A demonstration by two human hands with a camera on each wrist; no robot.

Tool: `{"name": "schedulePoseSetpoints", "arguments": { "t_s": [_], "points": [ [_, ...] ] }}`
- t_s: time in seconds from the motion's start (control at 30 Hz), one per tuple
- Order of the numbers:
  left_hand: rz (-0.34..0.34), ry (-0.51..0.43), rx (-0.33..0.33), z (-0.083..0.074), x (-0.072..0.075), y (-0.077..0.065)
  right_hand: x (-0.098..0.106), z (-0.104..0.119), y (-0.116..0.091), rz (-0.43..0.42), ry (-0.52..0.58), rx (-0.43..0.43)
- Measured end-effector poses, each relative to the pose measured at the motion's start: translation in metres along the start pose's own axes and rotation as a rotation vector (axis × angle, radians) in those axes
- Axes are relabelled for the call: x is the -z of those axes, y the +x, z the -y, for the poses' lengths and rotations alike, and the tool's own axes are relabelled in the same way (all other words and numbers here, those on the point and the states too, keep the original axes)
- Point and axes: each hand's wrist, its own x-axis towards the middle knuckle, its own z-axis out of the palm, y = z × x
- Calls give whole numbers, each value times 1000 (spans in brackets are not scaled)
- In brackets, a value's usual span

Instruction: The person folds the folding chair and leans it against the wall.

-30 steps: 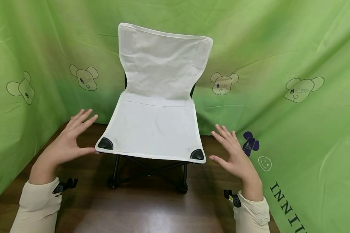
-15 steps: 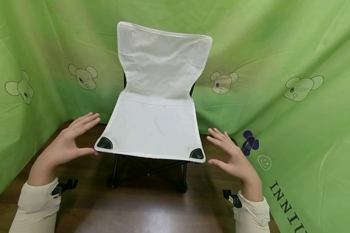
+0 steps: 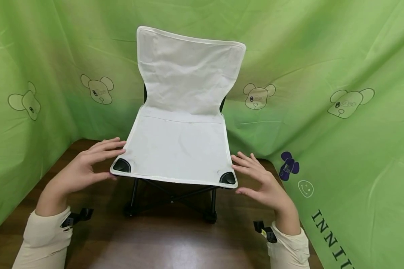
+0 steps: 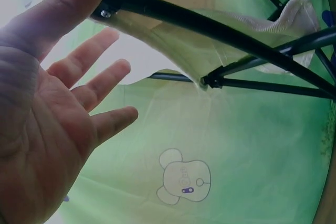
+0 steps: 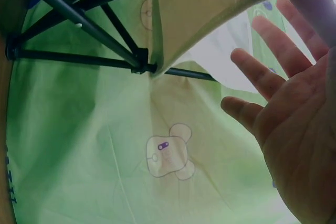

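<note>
While my left hand (image 3: 80, 170) and right hand (image 3: 262, 183) sit wide, gripping nothing, the white folding chair (image 3: 181, 145) stands between them: probably light, cloth (image 3: 192, 74) soft, frame (image 3: 133, 194) stiff; best held by front corners (image 3: 227, 178).

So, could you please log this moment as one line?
white chair: unfolded, upright | left hand: fingers extended, by left front corner | right hand: fingers extended, by right front corner | contact: unclear
</note>
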Motion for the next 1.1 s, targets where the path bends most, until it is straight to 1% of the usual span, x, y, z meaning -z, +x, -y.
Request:
{"name": "schedulePoseSetpoints", "arguments": {
  "t_s": [0.27,0.5,0.6,0.8,0.9,1.1],
  "points": [
    [-13,-22,-45,0,-4,1,-5,1,6,-2,61,62],
    [37,-141,-74,-1,-6,5,-8,8,13,5,144,122],
    [59,-165,-75,-2,-8,6,-10,11,16,13,171,136],
    [68,-165,-76,-4,-8,6,-14,12,18,17,195,153],
    [61,-162,-94,-4,-8,7,-15,11,19,17,204,159],
    [47,-186,-137,-3,-7,7,-15,13,21,13,239,169]
  ]
}}
